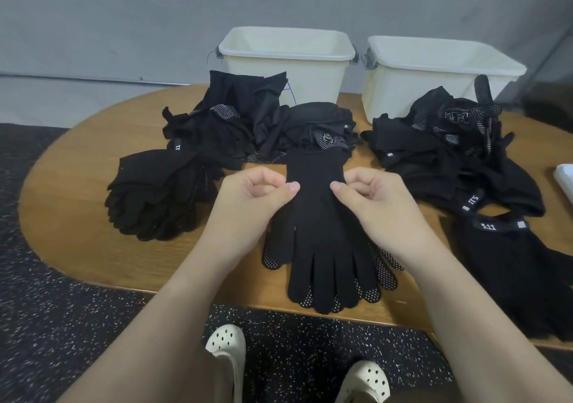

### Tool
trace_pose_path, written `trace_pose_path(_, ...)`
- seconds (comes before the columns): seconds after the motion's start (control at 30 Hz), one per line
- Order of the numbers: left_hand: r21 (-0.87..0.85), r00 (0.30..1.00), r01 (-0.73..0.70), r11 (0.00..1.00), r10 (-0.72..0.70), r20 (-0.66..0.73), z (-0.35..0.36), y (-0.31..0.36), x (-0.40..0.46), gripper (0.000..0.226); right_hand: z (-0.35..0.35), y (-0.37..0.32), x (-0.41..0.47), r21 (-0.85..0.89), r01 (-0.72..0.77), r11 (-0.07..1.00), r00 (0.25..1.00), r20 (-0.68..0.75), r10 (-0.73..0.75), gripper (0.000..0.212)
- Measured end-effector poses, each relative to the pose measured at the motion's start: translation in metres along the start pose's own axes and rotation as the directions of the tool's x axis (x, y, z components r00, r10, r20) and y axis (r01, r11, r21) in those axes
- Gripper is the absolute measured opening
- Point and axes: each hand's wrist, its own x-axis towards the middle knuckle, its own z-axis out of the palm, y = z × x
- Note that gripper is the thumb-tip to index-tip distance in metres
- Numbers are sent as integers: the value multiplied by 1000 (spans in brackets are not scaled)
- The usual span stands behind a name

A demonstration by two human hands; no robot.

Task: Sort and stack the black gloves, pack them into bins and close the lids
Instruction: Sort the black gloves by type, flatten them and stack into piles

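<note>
Two hands (260, 190) (372, 191) pinching black glove (319, 216), nearby cuff label (489, 226) reading "5.11"

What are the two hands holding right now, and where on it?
Both hands pinch one black glove: the left hand its left edge, the right hand its right edge, just below the cuff.

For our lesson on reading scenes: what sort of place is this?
Probably a plain indoor workroom set up for sorting: a rounded wooden table on black speckled flooring, two open cream plastic bins against a bare grey wall.
</note>
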Motion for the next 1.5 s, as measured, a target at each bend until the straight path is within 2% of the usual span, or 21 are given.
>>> trace_pose_path(0.1, 344, 993, -73, 936, 100, -62, -2, -9, 5, 16, 6, 12, 11, -149, -5, 989, 1000, -31, 1, 17)
trace_pose_path(0.2, 472, 987, -79, 878, 135, -85, -6, -15, 9, 15, 13, 21, 18, -269, -38, 962, 998, -61, 23, 19)
trace_pose_path(0.27, 496, 988, -62, 866, 125, -95, -8, -17, 11, 15, 17, 23, 22, -322, -56, 945, 997, -65, 37, 24)
trace_pose_path(0.43, 543, 994, -20, 839, 77, -82, -14, -22, 15, 15, 22, 27, 27, -392, -73, 917, 996, -79, 46, 20)
trace_pose_path(0.67, 539, 995, 43, 842, 11, -96, -12, -25, 21, 18, 31, 29, 26, -509, -70, 858, 987, -158, -13, 19)
trace_pose_path(1.0, 580, 994, 57, 813, 9, -111, -11, -31, 26, 14, 38, 23, 17, -741, -86, 666, 978, -192, -87, 13)
trace_pose_path(1.1, 614, 991, 42, 788, 44, -124, -8, -29, 25, 14, 37, 23, 17, -731, -95, 676, 978, -196, -74, 19)
trace_pose_path(1.2, 717, 978, -27, 697, 167, -126, -5, -26, 28, 20, 37, 22, 17, -718, -103, 688, 978, -201, -63, 21)
trace_pose_path(1.27, 753, 968, -112, 649, 244, -66, -5, -28, 35, 32, 37, 23, 18, -716, -97, 692, 980, -189, -58, 20)
trace_pose_path(1.33, 750, 969, -186, 635, 245, 33, -5, -32, 45, 37, 35, 23, 19, -715, -95, 693, 983, -179, -49, 19)
trace_pose_path(1.43, 752, 974, -205, 627, 208, 92, -5, -38, 55, 25, 36, 24, 18, -736, -60, 675, 983, -162, -88, 17)
trace_pose_path(1.5, 721, 976, -195, 665, 208, 72, -6, -41, 60, 14, 37, 27, 17, -763, 36, 645, 975, -116, -192, 18)
